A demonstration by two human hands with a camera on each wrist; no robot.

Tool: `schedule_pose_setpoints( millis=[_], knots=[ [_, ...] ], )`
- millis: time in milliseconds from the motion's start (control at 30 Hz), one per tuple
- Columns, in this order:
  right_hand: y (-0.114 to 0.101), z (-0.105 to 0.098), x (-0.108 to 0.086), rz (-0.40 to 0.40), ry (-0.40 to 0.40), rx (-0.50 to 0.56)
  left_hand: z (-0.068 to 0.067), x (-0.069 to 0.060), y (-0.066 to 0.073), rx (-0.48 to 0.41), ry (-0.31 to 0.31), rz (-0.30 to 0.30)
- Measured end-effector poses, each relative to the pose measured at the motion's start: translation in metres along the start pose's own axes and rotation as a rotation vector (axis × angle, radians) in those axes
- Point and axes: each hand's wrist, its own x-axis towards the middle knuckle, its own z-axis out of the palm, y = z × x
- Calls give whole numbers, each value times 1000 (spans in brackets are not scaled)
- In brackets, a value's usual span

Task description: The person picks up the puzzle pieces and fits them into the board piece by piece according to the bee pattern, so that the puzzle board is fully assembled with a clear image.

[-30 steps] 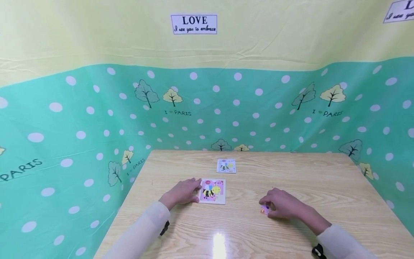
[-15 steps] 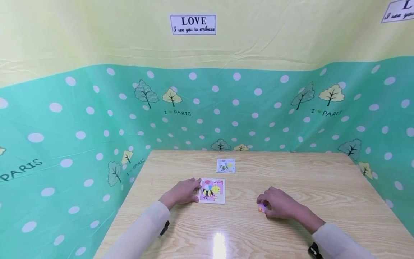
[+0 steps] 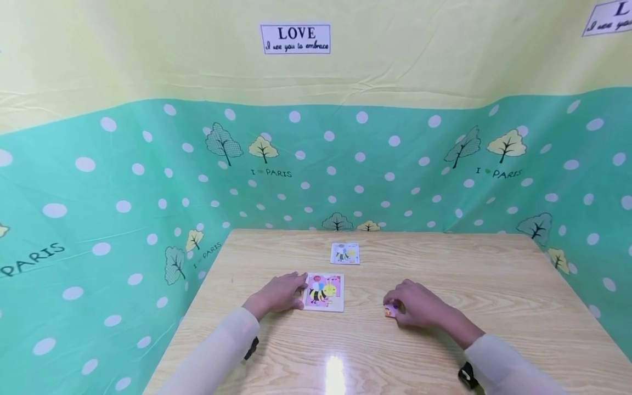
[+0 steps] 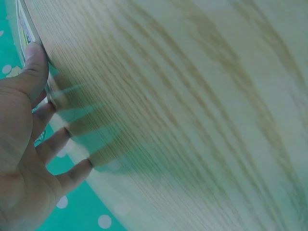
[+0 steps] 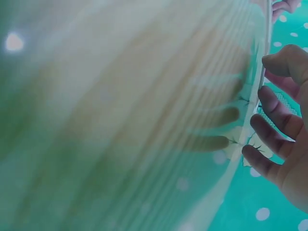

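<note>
A square jigsaw puzzle board (image 3: 336, 304) with a white border and a bee picture lies on the table. My left hand (image 3: 278, 292) holds it at its left edge, with the thumb near the closer corner. In the left wrist view the thumb (image 4: 34, 65) lies against the board's edge, while the other fingertips rest on the tabletop. Over to the right, my right hand (image 3: 419, 304) pinches a small pink puzzle piece (image 3: 390, 311) between thumb and fingers, low over the table. The fingers hide part of the piece.
Behind the board lies a smaller card (image 3: 345, 253) with a similar bee picture. The wooden table (image 3: 494, 274) reaches back to a green, dotted cloth (image 3: 370, 181) that hangs around its sides. A light glare shows near the front.
My right hand has moved left, and slightly away from me, with the pink puzzle piece, nearer to the board. My left hand and the board have stayed in place.
</note>
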Motion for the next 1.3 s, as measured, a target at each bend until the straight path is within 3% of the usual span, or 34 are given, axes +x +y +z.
schedule_pose_setpoints(
  millis=[500, 1300],
  knots=[
    [-22, 5, 40, 3, -35, 37, 2, 1, -1, 11, -6, -3],
    [-62, 23, 103, -60, -103, 50, 2, 2, -2, 11, -5, 18]
  ],
)
